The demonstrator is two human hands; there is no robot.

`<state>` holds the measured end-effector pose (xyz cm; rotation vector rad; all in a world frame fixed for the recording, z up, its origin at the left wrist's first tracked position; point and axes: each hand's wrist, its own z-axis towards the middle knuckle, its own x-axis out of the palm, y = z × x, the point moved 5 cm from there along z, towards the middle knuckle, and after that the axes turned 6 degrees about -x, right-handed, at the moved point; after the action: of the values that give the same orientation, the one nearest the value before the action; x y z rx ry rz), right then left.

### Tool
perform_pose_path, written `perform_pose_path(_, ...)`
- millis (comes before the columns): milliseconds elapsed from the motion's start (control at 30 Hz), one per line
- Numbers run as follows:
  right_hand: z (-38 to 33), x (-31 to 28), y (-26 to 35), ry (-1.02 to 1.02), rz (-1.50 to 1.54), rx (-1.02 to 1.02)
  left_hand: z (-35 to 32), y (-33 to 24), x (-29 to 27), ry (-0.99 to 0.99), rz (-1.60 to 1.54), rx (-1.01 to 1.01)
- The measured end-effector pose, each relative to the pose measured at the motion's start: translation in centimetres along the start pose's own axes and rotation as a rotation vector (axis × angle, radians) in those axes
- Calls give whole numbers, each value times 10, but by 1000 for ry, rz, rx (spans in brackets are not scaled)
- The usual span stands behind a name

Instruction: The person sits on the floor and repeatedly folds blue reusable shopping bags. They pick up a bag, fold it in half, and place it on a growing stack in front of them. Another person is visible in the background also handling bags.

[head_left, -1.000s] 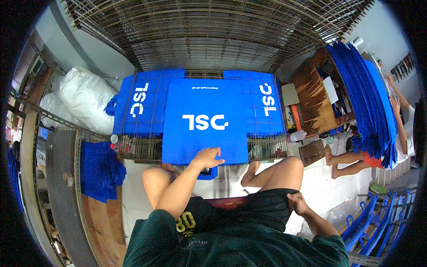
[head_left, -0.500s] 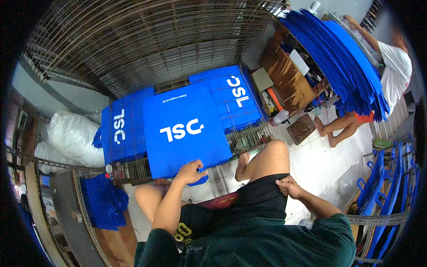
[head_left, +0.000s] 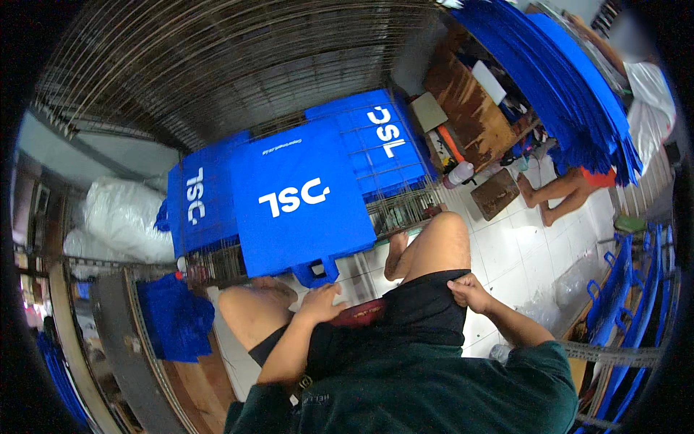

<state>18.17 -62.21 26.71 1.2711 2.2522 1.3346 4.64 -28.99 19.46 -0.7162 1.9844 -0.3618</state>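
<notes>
Under the wire racks | blue bag (head_left: 300, 199) is lying flat on the wire bench, handles hanging toward the person for reach | left hand (head_left: 320, 304) is resting open below the handles, gripping nothing | right hand (head_left: 468, 291) is pinching black shorts (head_left: 419, 311).

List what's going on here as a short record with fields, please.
Place: cluttered workroom, white tiled floor
Left hand: open, on the lap, just below the handle of the top blue bag
Right hand: pinching the hem of the black shorts
Bags: blue, flat, stacked on a wire rack
Nearby: another person's legs, hanging blue bags
</notes>
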Motion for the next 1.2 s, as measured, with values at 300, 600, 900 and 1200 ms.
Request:
perform_pose_path(300, -1, -4, -9, -9, 0, -70, 51, 12, 22, 143, -251, -84)
perform_pose_path(600, 3, -9, -12, 1, 20, -24, 55, 15, 40, 193, -131, -47)
perform_pose_path(900, 2, -1, -5, 36, 26, -18, 53, 15, 38, 194, -139, -69)
perform_pose_path(1200, 1, 2, -4, 54, -2, -10, 57, 29, 48, 180, -185, -96)
